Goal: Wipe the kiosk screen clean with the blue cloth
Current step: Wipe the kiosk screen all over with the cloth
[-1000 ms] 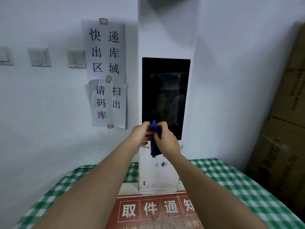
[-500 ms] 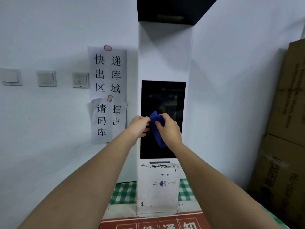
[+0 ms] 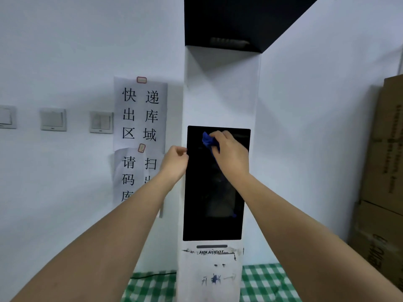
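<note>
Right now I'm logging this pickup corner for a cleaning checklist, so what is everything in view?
kiosk screen: one, black, set in the white column, upright.
blue cloth: one, bunched against the screen's upper part under the right hand.
white column: one, scuffed below the screen.
paper signs: two, white with black characters, on the wall left of the column.
wall switches: three, pale, left of the signs.
cardboard boxes: stacked, brown, at the right edge.
checked cloth: one, green and white, at the column's base.
left hand: at the screen's left edge, fingers curled, holding nothing.
right hand: holds the cloth to the screen.
</note>
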`<state>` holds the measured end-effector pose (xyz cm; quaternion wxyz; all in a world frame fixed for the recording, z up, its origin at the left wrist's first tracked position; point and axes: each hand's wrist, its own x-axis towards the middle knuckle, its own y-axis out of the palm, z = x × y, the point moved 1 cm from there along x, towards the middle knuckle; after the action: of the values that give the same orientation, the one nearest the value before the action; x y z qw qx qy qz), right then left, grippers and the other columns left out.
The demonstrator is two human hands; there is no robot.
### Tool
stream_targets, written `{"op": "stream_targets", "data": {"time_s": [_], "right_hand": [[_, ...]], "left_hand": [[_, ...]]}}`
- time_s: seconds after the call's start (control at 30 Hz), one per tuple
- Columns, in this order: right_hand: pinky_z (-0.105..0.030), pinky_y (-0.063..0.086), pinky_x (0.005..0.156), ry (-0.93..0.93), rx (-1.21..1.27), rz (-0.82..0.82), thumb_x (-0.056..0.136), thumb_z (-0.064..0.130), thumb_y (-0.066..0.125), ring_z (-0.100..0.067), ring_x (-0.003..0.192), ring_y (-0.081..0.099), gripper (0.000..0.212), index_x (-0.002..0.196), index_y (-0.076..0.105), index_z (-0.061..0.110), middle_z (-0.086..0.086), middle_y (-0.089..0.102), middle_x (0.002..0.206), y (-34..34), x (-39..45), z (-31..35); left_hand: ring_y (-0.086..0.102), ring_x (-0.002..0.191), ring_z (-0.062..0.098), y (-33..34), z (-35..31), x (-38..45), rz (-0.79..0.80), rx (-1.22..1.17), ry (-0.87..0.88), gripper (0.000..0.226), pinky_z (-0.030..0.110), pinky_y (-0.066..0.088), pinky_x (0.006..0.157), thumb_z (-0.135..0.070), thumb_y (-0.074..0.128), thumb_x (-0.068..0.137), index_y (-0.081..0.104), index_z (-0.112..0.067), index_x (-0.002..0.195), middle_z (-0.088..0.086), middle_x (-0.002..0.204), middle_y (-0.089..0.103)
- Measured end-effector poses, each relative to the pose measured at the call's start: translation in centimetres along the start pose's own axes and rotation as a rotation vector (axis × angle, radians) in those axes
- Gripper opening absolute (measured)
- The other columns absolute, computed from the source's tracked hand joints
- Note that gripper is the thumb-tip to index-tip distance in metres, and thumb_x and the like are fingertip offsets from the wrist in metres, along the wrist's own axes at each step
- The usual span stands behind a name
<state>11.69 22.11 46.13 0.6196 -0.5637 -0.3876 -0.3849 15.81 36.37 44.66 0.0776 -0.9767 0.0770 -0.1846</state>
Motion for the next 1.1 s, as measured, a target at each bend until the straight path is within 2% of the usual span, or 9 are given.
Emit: {"op": "stream_targets", "data": {"time_s": [0.07, 0.17, 0.27, 0.33, 0.63, 0.7, 0.87, 1.0, 1.1], "right_hand": [[-0.026, 0.036, 0.042, -0.153, -0.148, -0.099, 0.073, 0.003, 0.069, -0.026, 0.058, 0.058, 0.028, 0.100, 0.066, 0.012, -0.006, 0.063, 0.086, 0.5, 1.8, 0.3], [-0.023, 0.025, 0.043, -0.319, -0.350, -0.172, 0.058, -0.001, 0.077, -0.023, 0.054, 0.052, 0.035, 0.089, 0.068, 0.012, -0.006, 0.061, 0.078, 1.0, 3.8, 1.5], [-0.024, 0.028, 0.042, -0.406, -0.440, -0.154, 0.055, -0.002, 0.077, -0.021, 0.058, 0.051, 0.031, 0.081, 0.066, 0.012, -0.004, 0.059, 0.075, 1.9, 4.5, 2.2], [-0.024, 0.025, 0.043, -0.443, -0.451, -0.132, 0.056, -0.002, 0.074, -0.021, 0.059, 0.051, 0.027, 0.077, 0.065, 0.012, -0.003, 0.059, 0.073, 2.9, 4.2, 2.3], [-0.023, 0.025, 0.042, -0.646, -0.422, -0.055, 0.060, -0.003, 0.071, -0.025, 0.067, 0.057, 0.027, 0.084, 0.070, 0.009, -0.007, 0.063, 0.080, 3.2, 1.8, 0.5], [-0.022, 0.022, 0.042, -0.546, -0.445, -0.078, 0.057, -0.002, 0.075, -0.024, 0.065, 0.057, 0.025, 0.078, 0.070, 0.011, -0.006, 0.063, 0.078, 2.6, 3.4, 0.7], [-0.021, 0.025, 0.039, -0.272, -0.322, -0.120, 0.054, -0.004, 0.078, -0.026, 0.067, 0.056, 0.028, 0.078, 0.069, 0.008, -0.008, 0.062, 0.080, 4.2, 3.2, 2.0], [-0.023, 0.026, 0.039, -0.589, -0.379, -0.049, 0.068, 0.001, 0.061, -0.026, 0.072, 0.057, 0.023, 0.088, 0.070, 0.009, -0.007, 0.061, 0.083, 4.5, 1.7, 1.7], [-0.022, 0.021, 0.041, -0.595, -0.482, -0.097, 0.071, 0.008, 0.053, -0.024, 0.069, 0.058, 0.024, 0.084, 0.071, 0.015, -0.004, 0.062, 0.080, 3.1, 3.2, 0.8]], "left_hand": [[0.048, 0.122, 0.022, -0.5, 0.0, 1.0, -0.025, 0.080, 0.022, 0.044, 0.027, 0.037, 0.087, -0.010, 0.042, 0.096, 0.039, -0.013, 0.140, 0.008, 0.144, 0.041], [0.042, 0.129, 0.025, -0.5, 0.0, 2.3, 0.042, 0.113, -0.014, 0.058, 0.026, 0.032, 0.086, -0.010, 0.043, 0.095, 0.021, -0.013, 0.149, 0.010, 0.151, 0.030], [0.046, 0.121, 0.024, 0.1, 0.2, 2.8, 0.131, 0.096, -0.041, 0.065, 0.025, 0.033, 0.086, -0.009, 0.043, 0.094, 0.013, -0.013, 0.152, 0.005, 0.132, 0.048], [0.051, 0.109, 0.020, 0.5, 0.8, 3.0, 0.145, 0.097, -0.035, 0.065, 0.027, 0.039, 0.087, -0.009, 0.045, 0.092, 0.018, -0.013, 0.150, 0.001, 0.114, 0.054], [0.050, 0.098, 0.020, 0.9, 1.4, 2.8, 0.163, 0.093, 0.013, 0.052, 0.025, 0.041, 0.070, -0.003, 0.045, 0.088, 0.035, -0.011, 0.137, 0.006, 0.113, 0.050], [0.055, 0.099, 0.022, 0.8, 1.6, 2.9, 0.172, 0.080, 0.007, 0.049, 0.027, 0.046, 0.075, -0.002, 0.045, 0.085, 0.038, -0.011, 0.133, 0.008, 0.114, 0.055], [0.055, 0.081, 0.015, 1.1, 1.7, 2.7, 0.166, 0.047, 0.020, 0.040, 0.022, 0.042, 0.061, 0.000, 0.045, 0.084, 0.042, -0.012, 0.122, 0.003, 0.096, 0.055], [0.050, 0.077, 0.013, 1.4, 1.7, 2.5, 0.148, 0.048, 0.030, 0.041, 0.022, 0.040, 0.064, 0.004, 0.043, 0.084, 0.039, -0.018, 0.118, 0.001, 0.089, 0.052], [0.057, 0.098, 0.022, 1.4, 1.9, 2.4, 0.157, 0.020, 0.019, 0.057, 0.028, 0.048, 0.075, 0.000, 0.046, 0.080, 0.035, -0.014, 0.134, 0.011, 0.114, 0.057]]}}
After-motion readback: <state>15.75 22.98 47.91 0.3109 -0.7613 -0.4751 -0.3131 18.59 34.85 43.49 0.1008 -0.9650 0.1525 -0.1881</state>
